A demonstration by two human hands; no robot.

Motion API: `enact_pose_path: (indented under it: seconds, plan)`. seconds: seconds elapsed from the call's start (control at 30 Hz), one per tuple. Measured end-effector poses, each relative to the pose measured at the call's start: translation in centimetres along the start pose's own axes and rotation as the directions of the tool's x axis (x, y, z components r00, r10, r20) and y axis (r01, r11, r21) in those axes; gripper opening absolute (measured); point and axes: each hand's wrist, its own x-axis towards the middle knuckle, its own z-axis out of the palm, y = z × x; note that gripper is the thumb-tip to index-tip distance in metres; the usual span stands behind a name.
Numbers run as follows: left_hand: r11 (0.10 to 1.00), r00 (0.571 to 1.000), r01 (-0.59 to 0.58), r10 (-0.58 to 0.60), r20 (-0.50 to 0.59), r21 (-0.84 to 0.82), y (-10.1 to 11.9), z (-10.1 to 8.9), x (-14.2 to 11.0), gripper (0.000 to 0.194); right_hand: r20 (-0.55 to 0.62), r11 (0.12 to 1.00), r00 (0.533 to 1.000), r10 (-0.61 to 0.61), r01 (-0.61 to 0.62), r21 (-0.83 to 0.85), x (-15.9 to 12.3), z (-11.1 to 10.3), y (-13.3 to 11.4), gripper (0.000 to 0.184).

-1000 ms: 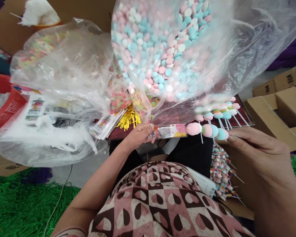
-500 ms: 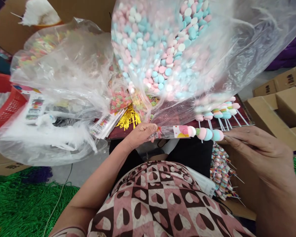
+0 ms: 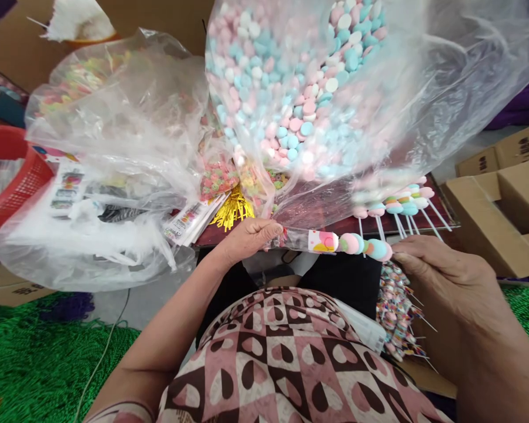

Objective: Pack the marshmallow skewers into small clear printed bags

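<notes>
Head view: I have the left hand [image 3: 251, 239] pinching the sleeve [image 3: 296, 239], right hand [image 3: 452, 273] pinching the candy skewer [image 3: 353, 244] partway inside it; sliding needs alignment.

Candy skewer [image 3: 353, 244] partly in sleeve [image 3: 300, 239]

From my end, I see a gold fringe [image 3: 233, 210] just beyond the left hand [image 3: 249, 239]. Well out to the left of that hand sits a red basket [image 3: 32, 179], and nearer me — below the basket — spread green strands [image 3: 39, 352], a purple clump [image 3: 66, 308] and a thin cable [image 3: 102, 358]. Far beyond the left hand, I make out white fluff [image 3: 81, 20] over an orange rim [image 3: 92, 40]. Right of and beyond the right hand [image 3: 445, 270], an open box [image 3: 489, 226] stands.
</notes>
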Motion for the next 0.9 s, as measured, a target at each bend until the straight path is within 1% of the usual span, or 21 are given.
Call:
enact_pose_path:
  seconds: [0.03, 0.1, 0.17, 0.27, 0.33, 0.4, 0.47, 0.53, 0.57, 0.6, 0.67, 0.73, 0.8, 0.83, 0.9]
  plan:
    - [1.0, 1.0, -0.004, 0.004, 0.001, 0.018, 0.1, 0.0, 0.0, 0.063, 0.043, 0.997, 0.996, -0.081, 0.08, 0.02, 0.1, -0.1, -0.1, 0.007]
    - [0.998, 1.0, -0.022, 0.021, 0.007, 0.065, 0.4, 0.0, 0.0, 0.063, 0.115, 0.977, 0.97, -0.214, 0.21, 0.043, 0.4, -0.2, -0.5, 0.012]
    - [0.992, 0.999, -0.046, 0.043, 0.027, 0.114, 0.7, 0.0, 0.0, 0.062, 0.154, 0.968, 0.956, -0.25, 0.247, 0.04, 0.6, -0.2, -1.2, 0.01]
    - [0.987, 0.996, -0.072, 0.063, 0.068, 0.144, 1.3, 0.2, 0.0, 0.059, 0.193, 0.978, 0.959, -0.207, 0.195, 0.078, 0.7, -0.1, -2.1, 0.011]
    - [0.986, 0.993, -0.088, 0.076, 0.091, 0.141, 1.5, 0.3, 0.0, 0.058, 0.172, 0.986, 0.975, -0.143, 0.125, 0.112, 0.4, 0.3, -2.5, 0.012]
    - [0.986, 0.992, -0.088, 0.074, 0.106, 0.138, 1.6, 0.4, -0.2, 0.058, 0.135, 0.993, 0.99, -0.045, 0.029, 0.117, 0.0, 0.9, -2.6, 0.009]
    - [0.989, 0.996, -0.055, 0.046, 0.072, 0.134, 1.7, 0.3, -0.3, 0.058, 0.076, 0.99, 0.994, 0.076, -0.084, 0.116, -0.5, 1.4, -2.6, 0.006]
    - [0.992, 1.0, -0.005, 0.006, -0.008, 0.124, 1.7, 0.1, -0.4, 0.059, 0.037, 0.974, 0.983, 0.178, -0.181, 0.138, -0.8, 1.8, -2.6, 0.009]
    - [0.993, 0.999, 0.016, -0.011, -0.044, 0.121, 1.8, 0.0, -0.5, 0.059, 0.031, 0.966, 0.978, 0.204, -0.207, 0.158, -0.9, 1.9, -2.6, 0.01]
    - [0.992, 0.998, 0.032, -0.024, -0.065, 0.122, 2.0, -0.2, -0.5, 0.059, 0.037, 0.96, 0.976, 0.214, -0.217, 0.176, -0.9, 2.0, -2.7, 0.01]
    - [0.99, 0.997, 0.042, -0.033, -0.064, 0.134, 2.4, -0.4, -0.6, 0.057, 0.065, 0.96, 0.98, 0.188, -0.197, 0.199, -0.7, 2.1, -2.8, 0.01]
    - [0.99, 0.998, 0.034, -0.026, -0.057, 0.138, 2.9, -0.4, -0.8, 0.052, 0.079, 0.969, 0.989, 0.124, -0.138, 0.207, -0.4, 2.2, -2.8, 0.009]
    - [0.991, 0.997, 0.024, -0.014, -0.076, 0.135, 3.3, -0.4, -1.0, 0.046, 0.069, 0.975, 0.995, 0.07, -0.083, 0.208, 0.0, 2.3, -2.9, 0.008]
    - [0.99, 0.996, 0.023, -0.011, -0.087, 0.137, 3.4, -0.3, -1.1, 0.044, 0.066, 0.974, 0.996, 0.06, -0.073, 0.213, 0.1, 2.3, -2.9, 0.008]
    - [0.989, 0.996, 0.022, -0.009, -0.086, 0.149, 3.6, -0.2, -1.3, 0.04, 0.081, 0.967, 0.993, 0.084, -0.101, 0.233, 0.1, 2.5, -3.0, 0.006]
